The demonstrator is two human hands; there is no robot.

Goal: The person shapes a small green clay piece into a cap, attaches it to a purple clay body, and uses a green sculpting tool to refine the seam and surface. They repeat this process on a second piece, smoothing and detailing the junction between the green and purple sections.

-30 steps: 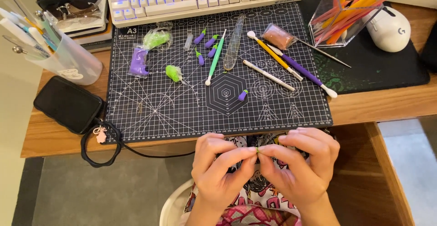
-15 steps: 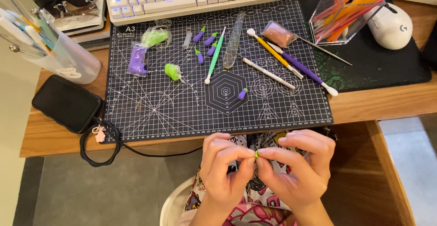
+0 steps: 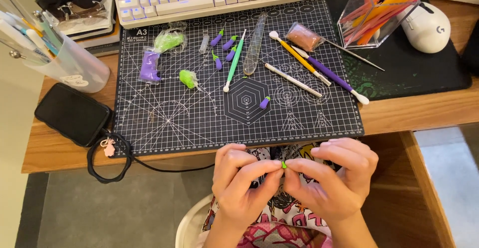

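Head view: cutting mat (image 3: 174,118) beyond hands (image 3: 294,180).

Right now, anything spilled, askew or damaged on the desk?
Nothing stands out. Both hands, left hand and right hand, pinch a tiny green clay bit below the desk edge. Tools and small purple clay pieces lie loose on the cutting mat, none spilled or broken.

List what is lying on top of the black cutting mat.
On the mat: bagged purple clay, green clay, small purple eggplant pieces, sculpting tools. Its near edge is partly covered by both hands.
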